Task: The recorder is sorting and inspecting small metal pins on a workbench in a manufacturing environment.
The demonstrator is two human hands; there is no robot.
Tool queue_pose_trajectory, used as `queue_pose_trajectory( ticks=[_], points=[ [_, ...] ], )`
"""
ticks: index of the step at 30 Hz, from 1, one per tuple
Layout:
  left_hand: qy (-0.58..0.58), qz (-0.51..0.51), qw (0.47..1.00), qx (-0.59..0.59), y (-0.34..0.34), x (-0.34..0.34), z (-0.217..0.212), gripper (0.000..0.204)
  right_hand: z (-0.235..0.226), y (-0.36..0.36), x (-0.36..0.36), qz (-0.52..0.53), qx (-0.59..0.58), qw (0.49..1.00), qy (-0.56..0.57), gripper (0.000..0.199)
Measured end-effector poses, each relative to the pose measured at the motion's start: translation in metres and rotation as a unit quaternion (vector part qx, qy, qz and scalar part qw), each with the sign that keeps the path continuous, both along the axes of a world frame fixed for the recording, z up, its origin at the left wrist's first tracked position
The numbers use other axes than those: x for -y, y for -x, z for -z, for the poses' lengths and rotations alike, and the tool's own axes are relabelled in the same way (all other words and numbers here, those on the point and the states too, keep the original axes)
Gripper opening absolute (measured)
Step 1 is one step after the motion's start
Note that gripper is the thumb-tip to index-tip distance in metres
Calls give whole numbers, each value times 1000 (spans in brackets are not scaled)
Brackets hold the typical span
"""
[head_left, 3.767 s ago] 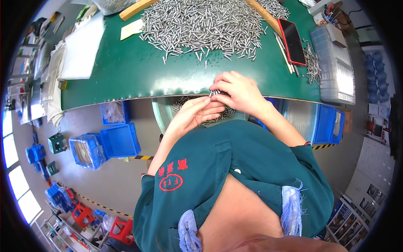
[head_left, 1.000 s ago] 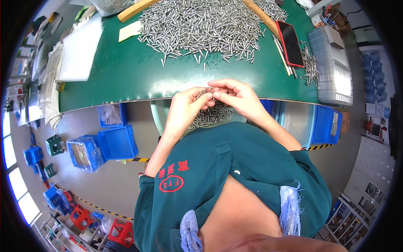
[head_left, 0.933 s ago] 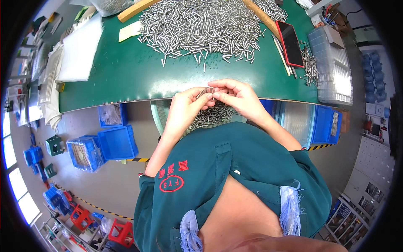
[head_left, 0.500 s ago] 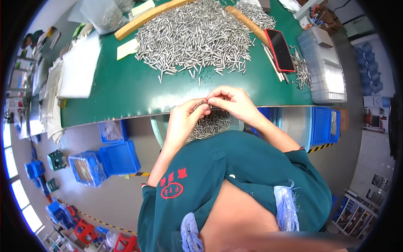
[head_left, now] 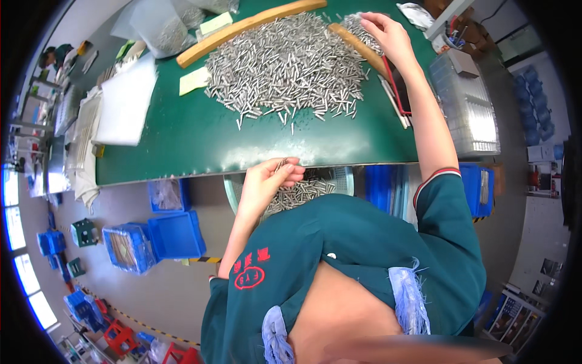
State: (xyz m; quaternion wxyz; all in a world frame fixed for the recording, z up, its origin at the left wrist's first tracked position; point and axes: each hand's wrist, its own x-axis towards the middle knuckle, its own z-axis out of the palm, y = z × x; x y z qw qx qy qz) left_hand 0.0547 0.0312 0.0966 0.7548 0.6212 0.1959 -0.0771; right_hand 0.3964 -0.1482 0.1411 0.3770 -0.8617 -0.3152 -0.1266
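My left hand is at the table's near edge, above a basket of small metal pins. Its fingers are curled around a few metal pins, which show only in part. My right hand is stretched out to the far right, over a smaller heap of metal pieces behind a wooden bar. Its fingers point left and are apart, with nothing visible between them. The large heap of metal pins spreads across the middle of the green table.
A second wooden bar borders the heap at the back. Under my right forearm lies a red-edged phone, next to white sticks. Stacked clear trays stand at right, white sheets at left. Blue bins stand below left.
My right hand has left my left hand and swung to the far right, over the smaller heap. The left hand stays above the basket, fingers curled. The view has shifted slightly.
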Motion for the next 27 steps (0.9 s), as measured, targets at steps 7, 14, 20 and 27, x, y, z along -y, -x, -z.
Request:
queue_pose_trajectory(
  ticks=[7, 14, 20, 27],
  points=[
    [76, 32, 997, 10, -5, 1, -11, 30, 13, 187, -21, -366, -412, 834, -4, 22],
    [44, 57, 997, -15, -2, 1, -8, 28, 29, 212, -18, -376, -362, 852, -30, 20],
    [107, 82, 991, -18, -2, -3, -1, 28, 31, 214, -16, -372, -417, 827, -58, 20],
    [83, 66, 994, -32, -5, 2, -3, 24, 33, 219, -17, -340, -404, 848, -44, 17]
  ],
)
